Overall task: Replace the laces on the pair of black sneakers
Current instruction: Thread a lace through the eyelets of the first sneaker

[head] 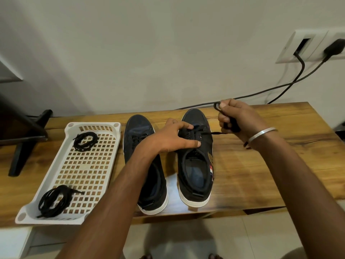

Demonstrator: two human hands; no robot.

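Observation:
Two black sneakers with white soles stand side by side on the wooden table (pixel 261 165), toes toward the wall. My left hand (pixel 173 136) rests on the lace area of the right sneaker (pixel 196 174), with a finger and the thumb spread along the eyelets. My right hand (pixel 237 118) grips a black lace (pixel 216 133) that runs taut from an eyelet on the shoe's right side, with more lace bunched in the fist. The left sneaker (pixel 136 131) is partly hidden behind my left forearm. Two coiled black laces (pixel 85 141) (pixel 55 200) lie in a white tray (pixel 112 146).
The white perforated tray sits on the table's left part. A black stand foot (pixel 24 146) rests at the far left. Black cables (pixel 270 90) run from a wall socket (pixel 308 47) down behind the table. Tiled floor lies below the table's front edge.

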